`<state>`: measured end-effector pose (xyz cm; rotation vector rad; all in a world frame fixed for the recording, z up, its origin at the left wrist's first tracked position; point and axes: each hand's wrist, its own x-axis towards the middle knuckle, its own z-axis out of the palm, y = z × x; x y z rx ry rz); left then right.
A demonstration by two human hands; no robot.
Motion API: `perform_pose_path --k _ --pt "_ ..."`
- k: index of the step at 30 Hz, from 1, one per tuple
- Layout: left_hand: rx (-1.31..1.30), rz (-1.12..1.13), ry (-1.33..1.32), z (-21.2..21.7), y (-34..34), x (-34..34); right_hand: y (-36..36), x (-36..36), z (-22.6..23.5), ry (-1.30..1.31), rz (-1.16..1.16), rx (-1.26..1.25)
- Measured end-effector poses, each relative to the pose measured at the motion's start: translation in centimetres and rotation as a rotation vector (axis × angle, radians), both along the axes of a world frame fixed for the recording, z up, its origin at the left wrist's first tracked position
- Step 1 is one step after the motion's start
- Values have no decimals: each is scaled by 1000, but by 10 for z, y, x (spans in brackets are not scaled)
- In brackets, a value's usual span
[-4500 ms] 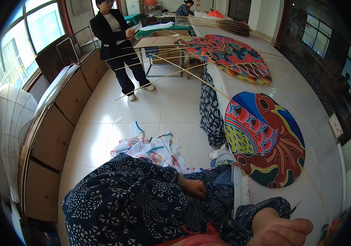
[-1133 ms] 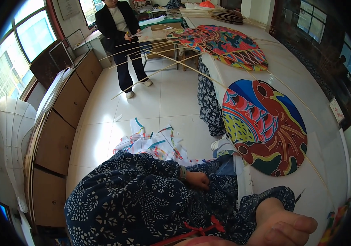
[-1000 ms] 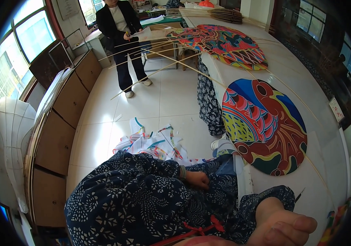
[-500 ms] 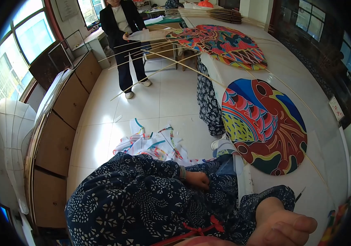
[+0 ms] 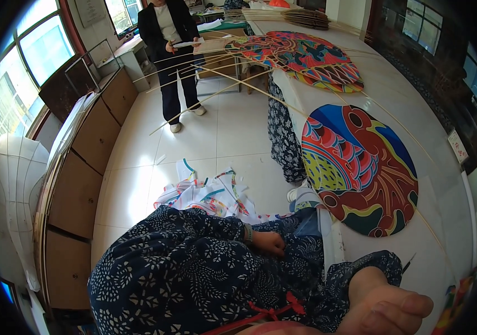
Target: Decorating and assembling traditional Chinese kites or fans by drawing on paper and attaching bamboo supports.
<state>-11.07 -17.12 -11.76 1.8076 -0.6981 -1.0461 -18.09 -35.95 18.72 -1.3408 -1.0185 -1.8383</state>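
My left hand (image 5: 268, 243) lies on my lap with its fingers curled in; the sleeve is dark blue with white patterns. My right hand (image 5: 392, 312) is bent up at the wrist close to me at the lower right, fingers folded toward the palm and nothing visible in them. That forearm's sleeve rests at the edge of the white table (image 5: 355, 248). Just beyond it lies a thin dark brush-like tool (image 5: 408, 263). Farther up the table is a round painted panel (image 5: 361, 170) in red-brown, blue and yellow-green, with a thin bamboo stick passing under it.
More round painted panels (image 5: 316, 61) overlap at the far end, with long bamboo sticks (image 5: 227, 92) jutting over the aisle. White and coloured scraps (image 5: 210, 192) litter the floor. Another person (image 5: 169, 33) stands holding a white sheet (image 5: 188, 43). Wooden cabinets (image 5: 74, 201) line the left.
The other person's white sheet has tipped from facing me to nearly edge-on. My hands have stayed in place.
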Motion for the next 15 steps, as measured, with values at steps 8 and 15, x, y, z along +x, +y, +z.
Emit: perform_pose_path --k 8,15 --pt "10 19 11 -4 0 -2 -16 -14 -11 133 -31 -102" --pt "4 9 29 -4 -1 -1 -32 -29 -21 260 -57 -196"
